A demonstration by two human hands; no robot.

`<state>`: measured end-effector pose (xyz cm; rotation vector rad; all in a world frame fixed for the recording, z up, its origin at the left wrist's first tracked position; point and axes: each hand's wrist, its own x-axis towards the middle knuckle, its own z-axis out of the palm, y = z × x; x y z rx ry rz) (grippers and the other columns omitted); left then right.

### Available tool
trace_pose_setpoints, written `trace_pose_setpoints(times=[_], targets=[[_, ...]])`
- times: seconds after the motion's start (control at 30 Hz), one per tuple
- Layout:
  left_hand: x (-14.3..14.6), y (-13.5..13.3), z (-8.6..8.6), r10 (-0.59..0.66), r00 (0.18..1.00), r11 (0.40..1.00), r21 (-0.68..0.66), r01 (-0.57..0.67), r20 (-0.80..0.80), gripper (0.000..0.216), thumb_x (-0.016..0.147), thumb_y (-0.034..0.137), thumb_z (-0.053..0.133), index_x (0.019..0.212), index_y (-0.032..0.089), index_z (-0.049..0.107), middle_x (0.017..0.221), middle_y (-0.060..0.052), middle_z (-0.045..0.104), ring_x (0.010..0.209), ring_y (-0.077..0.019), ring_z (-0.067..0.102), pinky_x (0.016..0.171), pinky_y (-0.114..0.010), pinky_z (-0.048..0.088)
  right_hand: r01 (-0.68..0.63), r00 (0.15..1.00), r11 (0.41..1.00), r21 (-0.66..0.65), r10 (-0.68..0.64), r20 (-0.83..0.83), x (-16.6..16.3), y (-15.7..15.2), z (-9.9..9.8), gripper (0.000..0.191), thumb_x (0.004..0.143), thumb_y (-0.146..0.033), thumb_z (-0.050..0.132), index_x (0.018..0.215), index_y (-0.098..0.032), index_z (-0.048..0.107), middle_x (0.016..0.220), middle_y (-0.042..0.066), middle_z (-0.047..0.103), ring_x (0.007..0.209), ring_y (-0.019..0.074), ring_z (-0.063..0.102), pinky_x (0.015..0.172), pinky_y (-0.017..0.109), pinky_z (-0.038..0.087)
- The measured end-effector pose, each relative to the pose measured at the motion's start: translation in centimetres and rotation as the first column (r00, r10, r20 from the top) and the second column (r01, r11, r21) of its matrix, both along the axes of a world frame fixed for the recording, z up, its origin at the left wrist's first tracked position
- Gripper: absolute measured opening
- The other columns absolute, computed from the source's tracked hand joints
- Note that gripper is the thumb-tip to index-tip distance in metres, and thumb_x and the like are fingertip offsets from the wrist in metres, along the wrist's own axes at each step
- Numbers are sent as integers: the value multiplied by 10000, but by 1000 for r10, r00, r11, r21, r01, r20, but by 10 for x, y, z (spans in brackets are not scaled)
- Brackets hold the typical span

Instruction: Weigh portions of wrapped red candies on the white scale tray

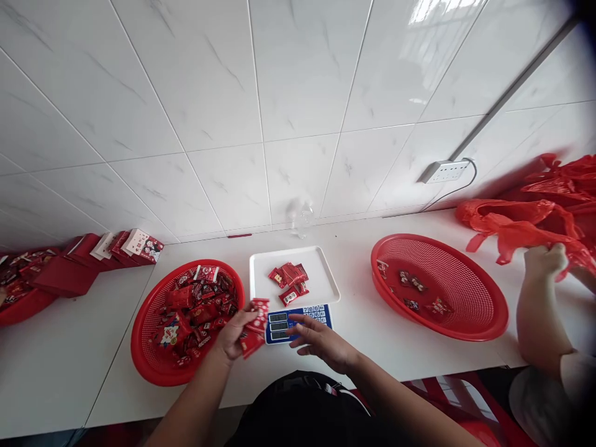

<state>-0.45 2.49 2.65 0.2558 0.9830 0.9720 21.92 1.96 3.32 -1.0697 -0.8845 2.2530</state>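
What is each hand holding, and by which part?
The left hand holds red printed packets by their left edges; the right hand is open, holding nothing.

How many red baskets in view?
3: far-left basket, cut off by the frame; middle basket, left of the scale; right basket, right of the scale. The red bags may hide more.

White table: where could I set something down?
Bare tabletop shows between the white tray and right basket, and left of the fuller basket, in front of the red boxes. Crowded: around the scale, with the left hand holding packets and the right hand; also far right, with red bags and another person's hand.
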Motion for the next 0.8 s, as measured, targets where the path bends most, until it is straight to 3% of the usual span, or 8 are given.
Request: trace_pose_setpoints(times=[0.07, 0.2, 0.3, 0.47, 0.6, 0.73, 0.8], targets=[[32, -4, 0, -137, 988, 991, 9, 136, 72, 295, 657, 74, 634, 937, 151, 581, 738, -24, 644, 597, -106, 612, 583, -214, 485, 19, 999, 998, 54, -21, 35, -3, 6, 3, 437, 695, -484, 638, 1044, -234, 562, 1010, 40, 597, 858, 156, 571, 745, 317, 430], [65, -12, 0, -190, 976, 978, -66, 197, 109, 252, 668, 90, 638, 898, 149, 555, 672, -10, 607, 552, -107, 584, 569, -245, 484, 77, 985, 993, 88, -89, 149, 1, 10, 1, 325, 653, -435, 698, 786, -163, 578, 766, -6, 595, 725, 121, 549, 685, 281, 418], [66, -13, 0, -135, 982, 974, -164, 156, 131, 206, 715, 119, 584, 911, 152, 527, 738, -38, 622, 597, -134, 608, 581, -272, 493, 182, 982, 983, -17, -181, 57, 8, 10, -5, 281, 674, -398, 693, 764, -169, 557, 738, -15, 605, 690, 111, 564, 687, 274, 432], [59, -7, 2, 96, 986, 977, -204, -67, 138, 258, 695, 29, 497, 919, 157, 510, 825, -52, 624, 724, -138, 632, 724, -302, 505, 319, 931, 902, -291, -356, -85, 18, 12, -9, 206, 754, -333, 627, 870, -171, 573, 769, 14, 655, 696, 117, 615, 728, 267, 460], [63, -4, 8, 181, 979, 981, -82, -173, 95, 375, 636, -8, 501, 956, 188, 515, 925, -50, 617, 841, -154, 622, 770, -330, 497, 250, 930, 869, -426, -339, -144, 18, 10, -7, 201, 789, -317, 586, 911, -157, 573, 777, 21, 669, 700, 122, 629, 760, 287, 470], [73, -5, 9, 166, 986, 982, 95, -165, -6, 460, 650, 62, 588, 1069, 232, 504, 927, -32, 628, 879, -155, 607, 758, -289, 477, 39, 953, 922, -386, -150, -263, 7, 1, -4, 282, 766, -302, 618, 998, -164, 534, 884, 56, 675, 807, 198, 648, 796, 403, 468], [76, -8, 6, 137, 989, 984, 125, -128, -61, 489, 647, 97, 630, 1097, 236, 499, 897, -23, 634, 852, -150, 606, 744, -271, 464, 3, 953, 926, -377, -117, -280, 3, -3, -5, 278, 748, -283, 641, 976, -172, 528, 883, 52, 674, 804, 201, 653, 749, 364, 480]])
